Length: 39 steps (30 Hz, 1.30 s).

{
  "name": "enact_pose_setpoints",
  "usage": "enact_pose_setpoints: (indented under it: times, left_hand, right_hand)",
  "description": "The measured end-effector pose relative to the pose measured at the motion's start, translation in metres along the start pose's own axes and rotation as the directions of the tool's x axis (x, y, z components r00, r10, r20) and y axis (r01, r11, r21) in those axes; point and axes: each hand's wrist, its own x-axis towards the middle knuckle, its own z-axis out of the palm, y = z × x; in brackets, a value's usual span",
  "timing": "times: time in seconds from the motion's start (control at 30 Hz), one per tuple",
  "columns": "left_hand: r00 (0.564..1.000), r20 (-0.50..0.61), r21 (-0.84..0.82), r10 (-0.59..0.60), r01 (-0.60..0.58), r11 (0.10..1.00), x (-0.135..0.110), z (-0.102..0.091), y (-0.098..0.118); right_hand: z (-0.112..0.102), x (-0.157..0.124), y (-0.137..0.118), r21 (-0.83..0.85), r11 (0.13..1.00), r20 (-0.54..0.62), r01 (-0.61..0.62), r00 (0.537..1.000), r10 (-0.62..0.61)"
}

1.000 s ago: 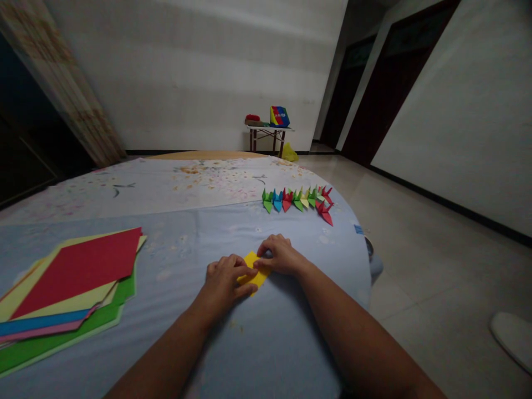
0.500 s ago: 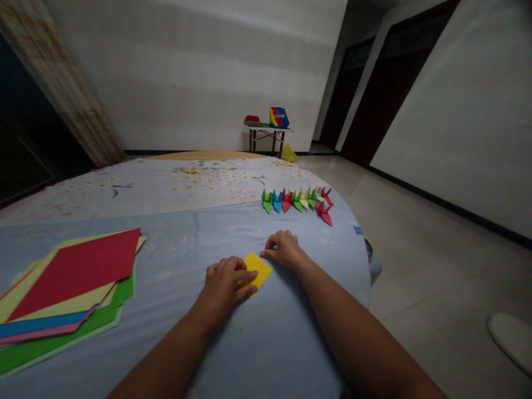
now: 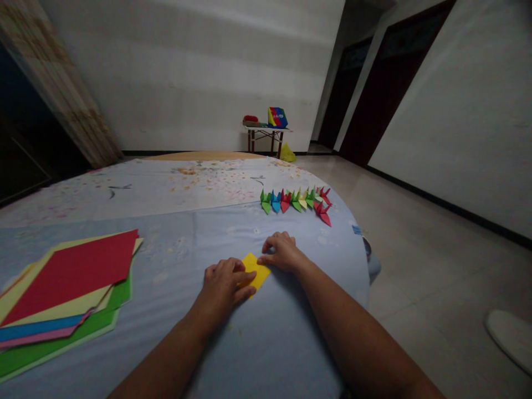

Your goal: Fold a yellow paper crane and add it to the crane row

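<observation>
A small yellow square of folded paper (image 3: 261,274) lies flat on the blue tablecloth, one corner towards the far side. My left hand (image 3: 226,282) holds it down from the left, with index finger and thumb stretched over it and the other fingers curled. Part of the paper is hidden under those fingers. At its upper right edge, the thumb of my right hand (image 3: 282,252) touches the paper. The right index finger is raised, with a gap between it and the thumb.
Several folded paper cranes (image 3: 285,200) stand in a row at the far right of the round table. To the left lies a stack of coloured paper sheets (image 3: 83,271), red on top. Behind, a small side table (image 3: 266,129) carries a striped box (image 3: 277,117). A white stool (image 3: 509,338) is at right.
My right hand has moved slightly left, and its thumb has come onto the paper's upper right edge. My left hand stays on the paper. The view has shifted a little.
</observation>
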Motion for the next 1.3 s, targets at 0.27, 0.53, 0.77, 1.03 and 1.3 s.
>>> enact_pose_setpoints:
  times: [0.27,0.53,0.77,1.03,1.3]
  left_hand:
    - [1.0,-0.004,-0.009,0.009,-0.009,1.0,0.0,0.001,0.0]
    - [0.995,-0.095,0.035,0.039,-0.036,0.999,-0.008,0.0,0.005]
    - [0.991,-0.134,-0.077,0.013,-0.024,0.997,-0.005,-0.003,0.002]
    - [0.992,-0.124,-0.163,0.006,-0.026,0.986,0.0,-0.009,-0.01]
    - [0.986,-0.123,-0.024,0.116,-0.12,0.993,0.001,-0.005,-0.016]
  right_hand:
    - [0.009,0.001,-0.013,-0.023,0.999,-0.034,0.036,0.999,-0.037]
    - [-0.007,-0.006,-0.011,-0.068,0.996,0.113,0.064,0.992,-0.056]
    - [0.004,-0.002,-0.012,0.021,0.991,0.112,0.133,0.985,-0.135]
    - [0.017,0.017,-0.017,-0.089,0.979,-0.068,0.185,0.979,-0.192]
    - [0.011,0.009,-0.007,0.033,0.974,-0.014,0.222,0.975,-0.222]
